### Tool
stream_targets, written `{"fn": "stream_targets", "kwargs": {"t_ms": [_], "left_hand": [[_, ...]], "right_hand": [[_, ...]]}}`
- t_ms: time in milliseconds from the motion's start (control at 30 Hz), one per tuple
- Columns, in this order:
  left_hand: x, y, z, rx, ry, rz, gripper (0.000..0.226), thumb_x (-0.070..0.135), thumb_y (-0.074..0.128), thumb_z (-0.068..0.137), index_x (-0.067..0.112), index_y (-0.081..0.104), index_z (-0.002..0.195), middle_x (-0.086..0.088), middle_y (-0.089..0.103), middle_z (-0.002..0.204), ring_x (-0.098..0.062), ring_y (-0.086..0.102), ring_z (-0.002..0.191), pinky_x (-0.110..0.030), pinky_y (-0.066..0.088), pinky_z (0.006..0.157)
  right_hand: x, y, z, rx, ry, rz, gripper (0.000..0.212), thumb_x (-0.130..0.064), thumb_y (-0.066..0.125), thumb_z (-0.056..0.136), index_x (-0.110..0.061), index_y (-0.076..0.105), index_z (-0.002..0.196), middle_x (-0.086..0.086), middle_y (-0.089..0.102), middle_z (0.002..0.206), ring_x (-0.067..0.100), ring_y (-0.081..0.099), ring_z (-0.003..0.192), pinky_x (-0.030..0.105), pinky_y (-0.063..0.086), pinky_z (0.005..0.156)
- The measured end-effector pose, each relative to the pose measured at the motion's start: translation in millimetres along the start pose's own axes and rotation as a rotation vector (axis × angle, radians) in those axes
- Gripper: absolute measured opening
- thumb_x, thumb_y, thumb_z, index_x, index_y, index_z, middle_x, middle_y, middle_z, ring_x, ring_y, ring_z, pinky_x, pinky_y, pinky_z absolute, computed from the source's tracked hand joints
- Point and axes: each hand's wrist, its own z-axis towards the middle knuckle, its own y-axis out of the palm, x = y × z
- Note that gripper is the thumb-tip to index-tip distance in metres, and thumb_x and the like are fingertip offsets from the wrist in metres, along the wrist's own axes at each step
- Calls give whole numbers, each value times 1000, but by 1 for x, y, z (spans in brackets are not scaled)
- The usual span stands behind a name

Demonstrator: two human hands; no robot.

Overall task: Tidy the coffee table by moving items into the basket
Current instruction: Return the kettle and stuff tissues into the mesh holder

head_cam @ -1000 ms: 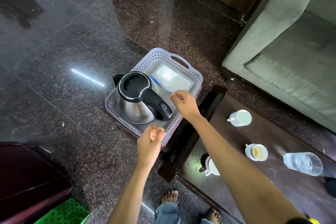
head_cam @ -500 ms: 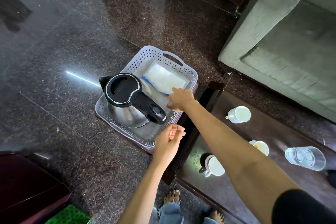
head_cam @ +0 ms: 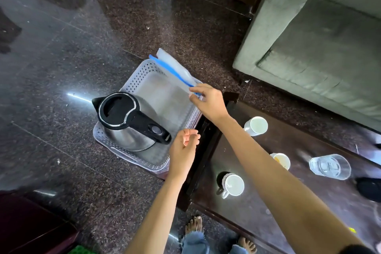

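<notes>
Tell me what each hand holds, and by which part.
The right hand pinches the clear plastic bag at its near end, by the blue strip. The left hand holds nothing.

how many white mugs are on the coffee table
3. The far mug stands beyond the right arm; the middle mug peeks out from behind it, beside the glass; the near mug is closest to the person. The arm may hide more.

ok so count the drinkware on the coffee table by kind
cups: 3
glasses: 1
total: 4
</notes>
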Motion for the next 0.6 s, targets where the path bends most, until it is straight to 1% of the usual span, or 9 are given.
{"fn": "stream_targets", "kwargs": {"t_ms": [67,100,133,167,233,333,433,533,600], "left_hand": [[10,10,4,24,20,-10,10,16,55,93,22,62,97,1,70,97,-7,67,88,-31,54,88],[14,16,7,31,29,-21,9,17,55,92,22,62,96,1,70,97,-10,67,88,-33,53,89],[19,21,9,39,39,-47,7,20,57,90,24,62,94,1,69,95,-13,67,88,-35,53,89],[24,29,10,49,47,-74,6,25,59,87,25,62,92,3,68,91,-14,65,86,-36,52,88],[35,47,10,74,81,-110,13,35,61,79,26,62,89,5,66,86,-14,63,85,-38,51,87],[45,80,2,33,118,-130,38,45,65,77,16,64,102,2,69,99,-9,66,94,-33,54,89],[47,120,-17,-72,83,-93,45,45,71,77,13,63,108,-1,70,106,-2,67,93,-32,55,89],[38,153,-41,-99,96,34,44,49,74,72,16,69,100,4,73,93,-3,69,87,-35,57,87],[28,171,-58,-139,99,84,44,52,74,70,12,71,89,-2,73,80,-6,69,81,-42,57,84]], "right_hand": [[-1,-24,-12,73,16,81,21,-7,66,87,-4,73,106,3,64,108,-7,57,78,3,38,75],[0,-37,-19,107,28,117,19,-6,65,88,-5,74,105,0,63,105,-10,56,74,4,39,73],[2,-47,-27,137,37,149,18,-6,64,89,-5,74,103,-3,62,104,-12,57,74,4,40,72],[5,-59,-36,171,53,173,17,-6,64,89,-6,74,102,-3,62,103,-12,58,77,5,42,74],[14,-82,-60,244,91,190,15,-7,65,89,-8,75,100,-4,63,102,-10,59,81,8,45,75],[31,-111,-102,330,110,151,13,-7,68,86,-10,76,96,-9,64,95,1,63,79,14,49,70],[51,-137,-149,375,141,126,13,-5,74,81,-11,77,92,-10,66,91,4,63,79,10,46,68],[69,-158,-189,396,202,136,15,-3,76,78,-14,78,89,-8,69,91,2,63,77,9,44,68],[82,-170,-215,420,243,146,16,-3,77,77,-15,77,87,-5,71,91,4,64,78,11,45,69]]}}
